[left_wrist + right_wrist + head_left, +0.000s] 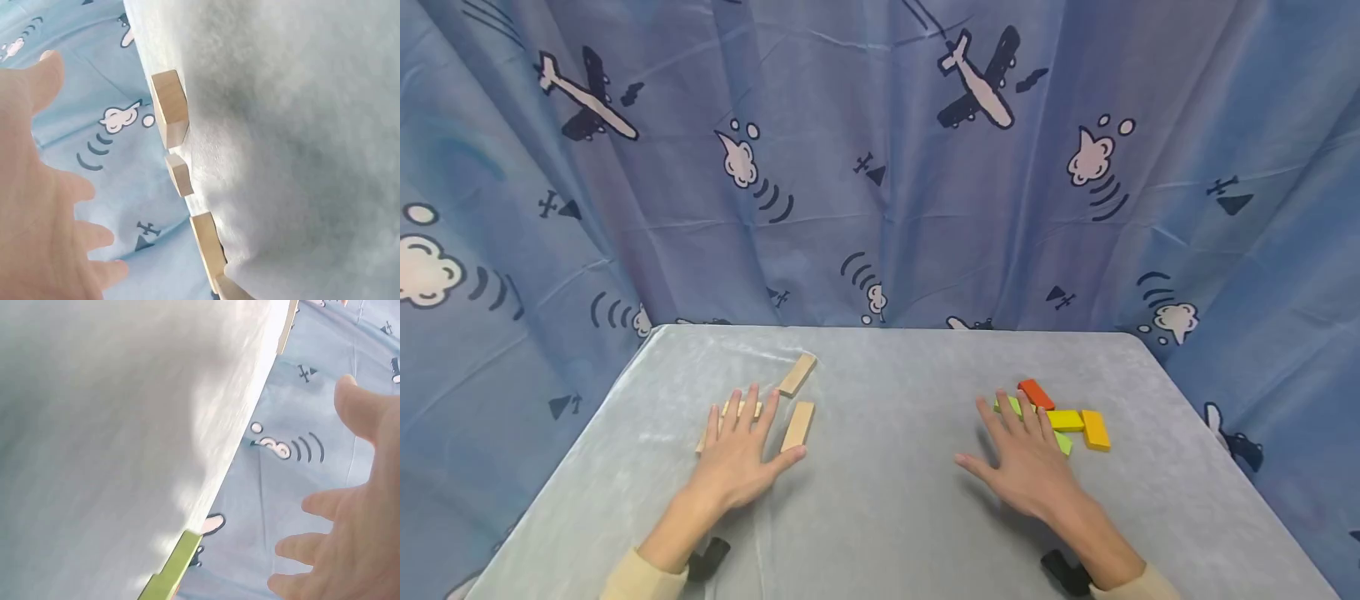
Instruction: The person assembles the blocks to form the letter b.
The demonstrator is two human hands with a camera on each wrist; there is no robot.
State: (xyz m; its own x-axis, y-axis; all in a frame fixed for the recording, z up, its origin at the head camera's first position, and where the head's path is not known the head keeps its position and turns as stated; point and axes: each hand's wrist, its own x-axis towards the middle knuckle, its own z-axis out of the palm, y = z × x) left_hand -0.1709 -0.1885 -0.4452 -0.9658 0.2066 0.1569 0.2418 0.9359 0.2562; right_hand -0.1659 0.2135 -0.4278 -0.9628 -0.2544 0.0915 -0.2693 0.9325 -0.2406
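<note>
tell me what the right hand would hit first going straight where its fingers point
Probably the curtain: the right hand seems raised above the table, with no block in line ahead. Depth is unclear, so it might brush the green blocks beneath first.

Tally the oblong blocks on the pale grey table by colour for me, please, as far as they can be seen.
Plain light-wood oblong blocks: 4
Light-green oblong blocks: 2
Red-orange oblong block: 1
Bright-yellow oblong block: 1
Orange-yellow oblong block: 1
Total visible: 9; the left hand and right hand may hide more.
</note>
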